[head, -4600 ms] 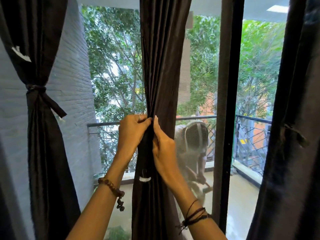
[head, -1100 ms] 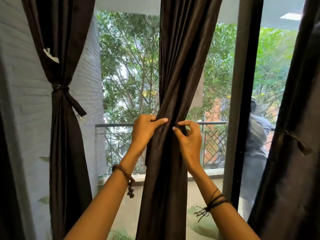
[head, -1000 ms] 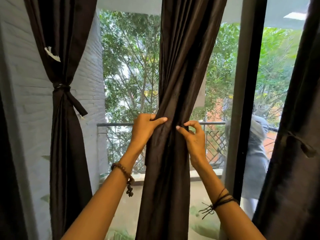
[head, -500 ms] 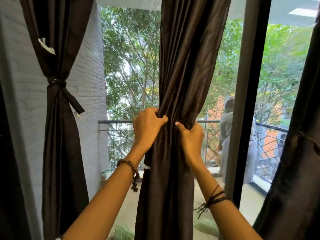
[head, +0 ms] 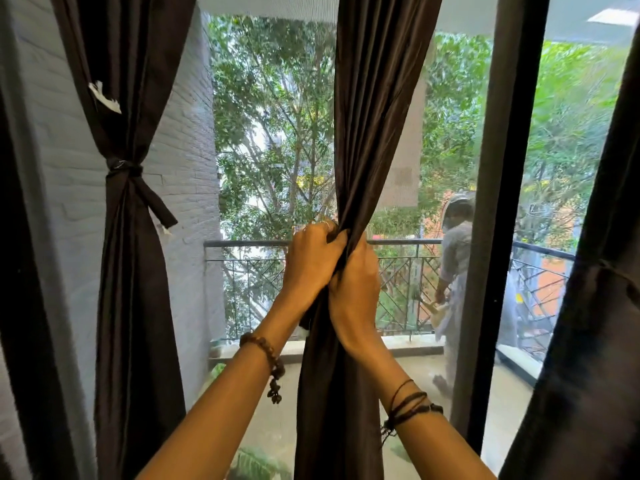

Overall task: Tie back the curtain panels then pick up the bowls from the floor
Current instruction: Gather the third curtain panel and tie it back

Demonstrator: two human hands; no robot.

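Note:
A dark brown middle curtain panel (head: 374,116) hangs in front of the window, gathered to a narrow waist. My left hand (head: 310,263) grips the gathered cloth from the left, fingers curled around it. My right hand (head: 355,282) grips it from the right, pressed against the left hand. A left curtain panel (head: 130,271) hangs tied back with a knotted band (head: 124,166). Part of a third dark panel (head: 595,323) shows at the right edge. No bowls are in view.
A dark window frame post (head: 498,202) stands right of the middle panel. Behind the glass are a balcony railing (head: 249,244), a white brick wall (head: 183,168), trees, and a person (head: 453,282) on the balcony.
Both hands have closed in from either side and bunched the middle panel tight; they now touch each other. The person on the balcony has shifted position.

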